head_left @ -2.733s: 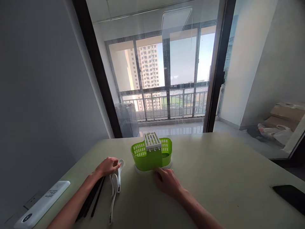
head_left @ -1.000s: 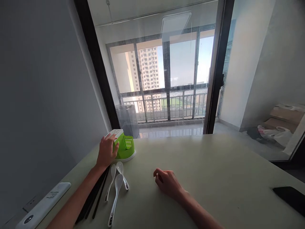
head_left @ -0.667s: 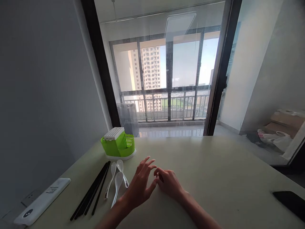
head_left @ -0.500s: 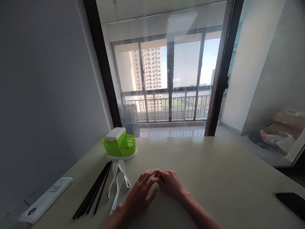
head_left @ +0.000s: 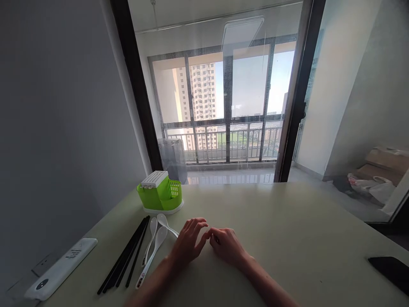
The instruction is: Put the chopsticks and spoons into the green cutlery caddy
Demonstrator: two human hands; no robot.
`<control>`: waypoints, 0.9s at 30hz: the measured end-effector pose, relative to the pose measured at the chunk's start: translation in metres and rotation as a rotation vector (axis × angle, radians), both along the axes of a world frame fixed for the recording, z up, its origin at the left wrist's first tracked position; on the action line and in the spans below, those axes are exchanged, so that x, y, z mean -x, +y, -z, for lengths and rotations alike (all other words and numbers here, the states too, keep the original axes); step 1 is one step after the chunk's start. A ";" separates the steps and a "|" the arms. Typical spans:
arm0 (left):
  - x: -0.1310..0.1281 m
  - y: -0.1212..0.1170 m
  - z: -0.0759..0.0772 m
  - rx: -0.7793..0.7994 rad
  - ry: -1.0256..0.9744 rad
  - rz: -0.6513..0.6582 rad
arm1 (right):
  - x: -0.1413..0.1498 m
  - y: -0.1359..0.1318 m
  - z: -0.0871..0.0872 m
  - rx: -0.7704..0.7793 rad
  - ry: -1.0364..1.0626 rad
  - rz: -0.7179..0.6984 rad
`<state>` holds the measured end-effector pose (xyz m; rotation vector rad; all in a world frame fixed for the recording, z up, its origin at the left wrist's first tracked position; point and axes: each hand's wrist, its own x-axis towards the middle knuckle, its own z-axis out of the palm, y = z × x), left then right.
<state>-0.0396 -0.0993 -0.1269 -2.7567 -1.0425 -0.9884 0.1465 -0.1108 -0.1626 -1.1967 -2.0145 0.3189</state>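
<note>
My left hand (head_left: 189,241) rests on the table (head_left: 287,230) with fingers loosely curled and nothing in it, fingertips touching my right hand (head_left: 227,244). My right hand lies with fingers curled under, holding nothing I can see. Just left of my left hand lie three white spoons (head_left: 152,247) and several black chopsticks (head_left: 124,256). A green cutlery holder (head_left: 159,197) with a white slotted top stands at the table's far left.
A white remote-like device (head_left: 60,268) lies at the near left edge beside the grey wall. A black phone (head_left: 390,269) sits at the right edge. Glass doors to a balcony stand behind the table; boxes and bags lie on the floor at right.
The green holder went from the table's middle to the far left under my left hand. My left hand then came back beside my right hand, and the spoons shifted slightly.
</note>
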 end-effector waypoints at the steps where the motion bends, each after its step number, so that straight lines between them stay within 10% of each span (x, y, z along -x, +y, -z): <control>1: -0.005 -0.003 0.000 0.015 -0.021 0.007 | 0.000 0.000 0.000 0.004 -0.006 -0.003; 11: -0.068 -0.006 0.003 0.336 -0.101 0.203 | -0.009 0.018 0.011 0.112 -0.117 0.055; 27: -0.068 -0.006 0.011 0.440 -0.125 0.176 | -0.013 0.013 0.004 0.187 -0.225 0.117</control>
